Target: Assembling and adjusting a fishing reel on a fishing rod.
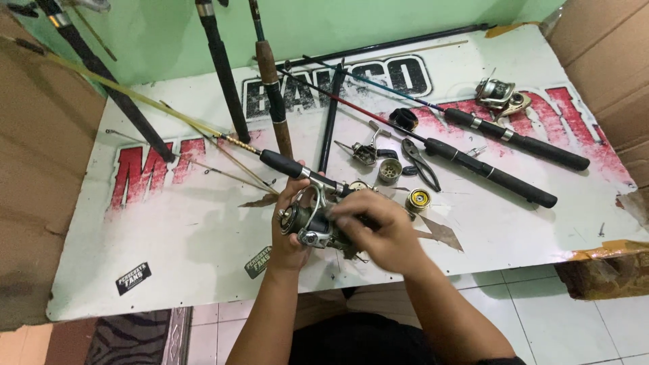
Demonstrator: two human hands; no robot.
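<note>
Fishing-tackle repair bench

Black-handled fishing rods (497,135), loose metal spinning reels (500,94) and dark steel pliers (420,162) lie scattered on a white printed banner board (169,230).

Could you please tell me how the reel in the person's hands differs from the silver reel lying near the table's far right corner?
The held reel is dark grey, gripped by the left hand and touched by the right hand, and sits on a rod. The silver reel is lighter, untouched and lies loose on the table. Both are spinning reels.

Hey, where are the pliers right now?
In the head view, the pliers lie on the white board, right of centre, between a small round spool and a black rod handle.
</note>
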